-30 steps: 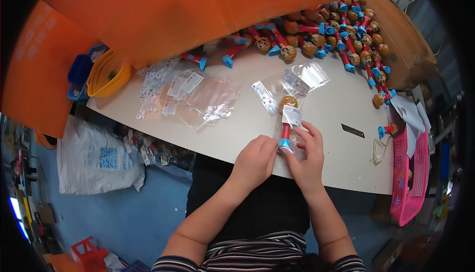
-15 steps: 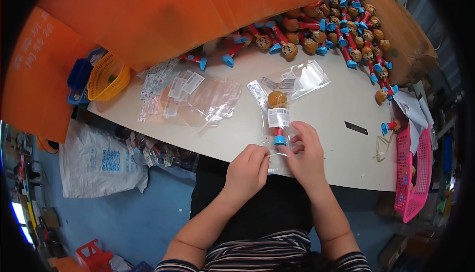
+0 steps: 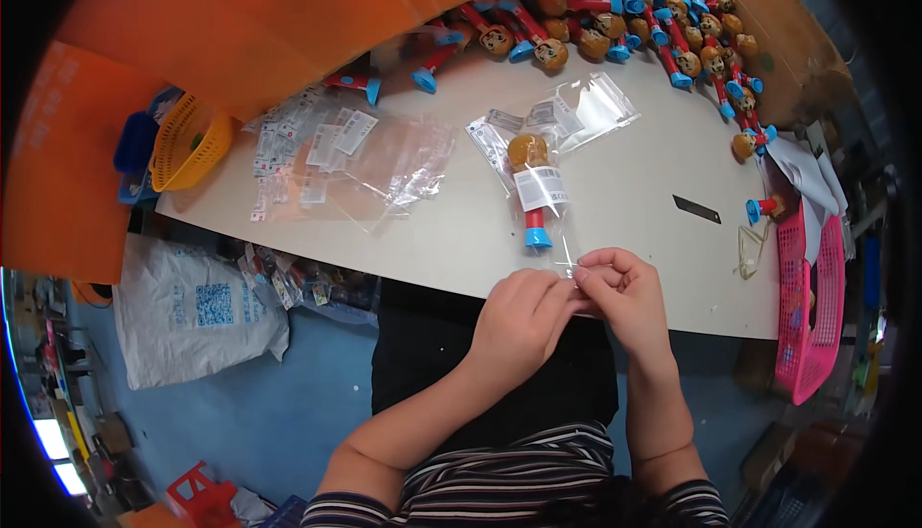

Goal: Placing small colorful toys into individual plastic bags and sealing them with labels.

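Observation:
A candy-dispenser-like toy figure (image 3: 535,230), with a brown head, red stem and blue foot, lies inside a clear plastic bag (image 3: 567,240) on the table. A white printed label (image 3: 541,188) covers its middle. At the table's front edge my left hand (image 3: 526,321) and my right hand (image 3: 624,295) meet at the bag's near end. Both hands are closed, fingers pinching the plastic edge. Just beyond the figure's head lie another clear bag (image 3: 603,110) and a folded printed slip (image 3: 499,144).
Many similar figures (image 3: 687,38) are heaped at the back right by a cardboard box (image 3: 778,57). Flat clear bags (image 3: 413,163) and labels lie left, near a yellow basket (image 3: 182,158). A dark blade (image 3: 696,209) and pink basket (image 3: 812,317) are right. Orange board (image 3: 288,19) hangs over the back.
My hands have come together at the bag's near end; the right hand has left the figure's foot and closed. The view has shifted slightly.

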`<state>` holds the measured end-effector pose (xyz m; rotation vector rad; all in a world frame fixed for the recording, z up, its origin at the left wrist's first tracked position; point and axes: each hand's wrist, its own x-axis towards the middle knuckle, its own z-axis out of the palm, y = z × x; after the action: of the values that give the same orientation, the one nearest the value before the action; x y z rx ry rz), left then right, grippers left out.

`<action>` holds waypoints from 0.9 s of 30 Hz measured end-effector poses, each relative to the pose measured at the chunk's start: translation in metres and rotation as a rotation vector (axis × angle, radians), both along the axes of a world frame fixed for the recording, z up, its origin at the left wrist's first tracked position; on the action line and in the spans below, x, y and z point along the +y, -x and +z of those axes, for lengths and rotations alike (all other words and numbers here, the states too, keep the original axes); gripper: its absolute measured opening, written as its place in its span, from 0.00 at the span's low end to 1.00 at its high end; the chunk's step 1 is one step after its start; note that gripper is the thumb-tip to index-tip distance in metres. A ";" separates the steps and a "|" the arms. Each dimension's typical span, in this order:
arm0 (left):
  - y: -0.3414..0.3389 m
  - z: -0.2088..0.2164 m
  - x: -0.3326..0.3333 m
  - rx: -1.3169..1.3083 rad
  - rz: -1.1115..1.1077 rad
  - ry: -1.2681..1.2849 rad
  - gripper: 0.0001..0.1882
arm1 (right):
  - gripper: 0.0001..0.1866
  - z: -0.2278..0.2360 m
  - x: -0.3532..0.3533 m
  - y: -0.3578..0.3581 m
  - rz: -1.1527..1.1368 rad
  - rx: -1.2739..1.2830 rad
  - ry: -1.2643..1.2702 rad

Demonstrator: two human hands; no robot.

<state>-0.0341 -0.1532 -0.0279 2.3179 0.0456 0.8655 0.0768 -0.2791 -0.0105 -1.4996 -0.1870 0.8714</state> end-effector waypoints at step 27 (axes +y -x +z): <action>0.002 -0.001 0.023 0.172 -0.211 0.324 0.05 | 0.10 -0.020 0.002 -0.009 -0.162 -0.117 -0.170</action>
<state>-0.0366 -0.1306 -0.0286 2.0420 0.0125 0.5104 0.0857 -0.2772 -0.0309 -1.3857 -0.2165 0.6232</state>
